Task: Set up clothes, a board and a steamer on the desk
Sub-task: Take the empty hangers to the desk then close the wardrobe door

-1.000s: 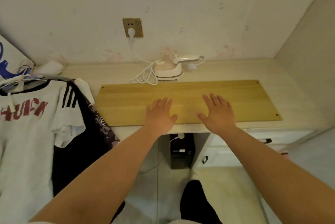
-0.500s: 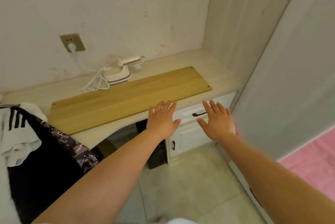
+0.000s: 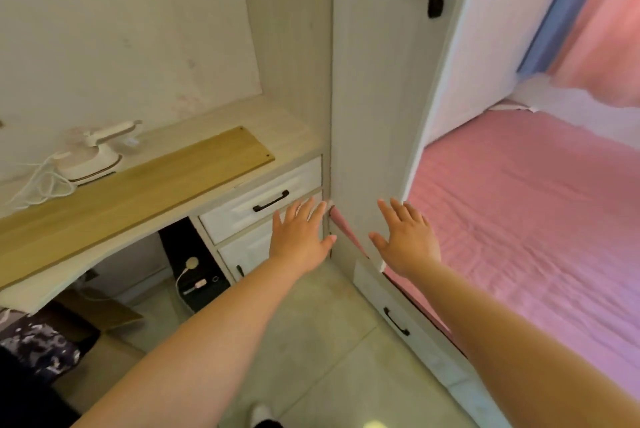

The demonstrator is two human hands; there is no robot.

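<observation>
A long wooden board [image 3: 138,188] lies flat on the pale desk [image 3: 277,122] at the left. Behind it stands a white handheld steamer [image 3: 93,157] with its coiled white cord [image 3: 38,181]. Dark patterned clothes [image 3: 34,348] show at the lower left edge. My left hand [image 3: 299,237] is held out in the air, fingers straight, in front of the desk drawers. My right hand [image 3: 405,240] is held out beside it before the wardrobe panel, fingers spread. Neither hand holds anything.
White drawers with a black handle [image 3: 270,200] sit under the desk's right end. A tall wardrobe panel [image 3: 374,98] stands right of the desk. A bed with a pink sheet [image 3: 519,219] fills the right. A black computer case [image 3: 194,268] stands under the desk.
My view has swung right, away from the desk toward the wardrobe and bed. Both hands left the board and now hang in the air, still flat and empty.
</observation>
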